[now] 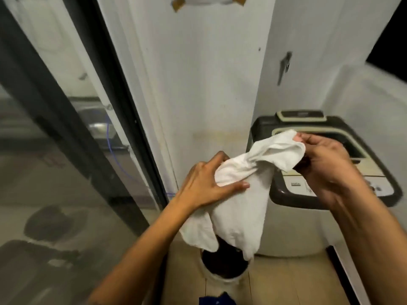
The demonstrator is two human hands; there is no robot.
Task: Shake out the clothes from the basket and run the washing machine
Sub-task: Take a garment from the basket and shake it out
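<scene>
Garment: a white garment [240,194] hangs in mid-air between both hands, bunched and twisted near the top, its loose lower part dangling down toward the basket.
Left hand: the left hand [209,183] grips the cloth at its middle-left, thumb pressed across the front and fingers curled in behind the fold.
Right hand: the right hand [326,159] pinches the upper right edge of the cloth, fingers closed on the hem, up and to the right of the left hand.
Basket: a round pale basket [222,279] stands on the floor near the camera, directly under the garment's lowest tip; its inside looks dark and I cannot tell what is left in it.
Washing machine: a top-loading washing machine [286,216] stands to the right and farther off, its lid up and the tub opening showing behind the right hand.
Key relation: the cloth's long axis runs from the right hand's pinch at upper right down to the hanging tail at lower left; the tub lies just beyond the right hand, so that hand is the nearer one for leading the garment in.
Step judged: shaking out this piece before it goes in the tub; the machine is not yet running.
Other: a blue item [218,300] shows at the bottom edge, and a glass door [66,128] fills the left.
</scene>
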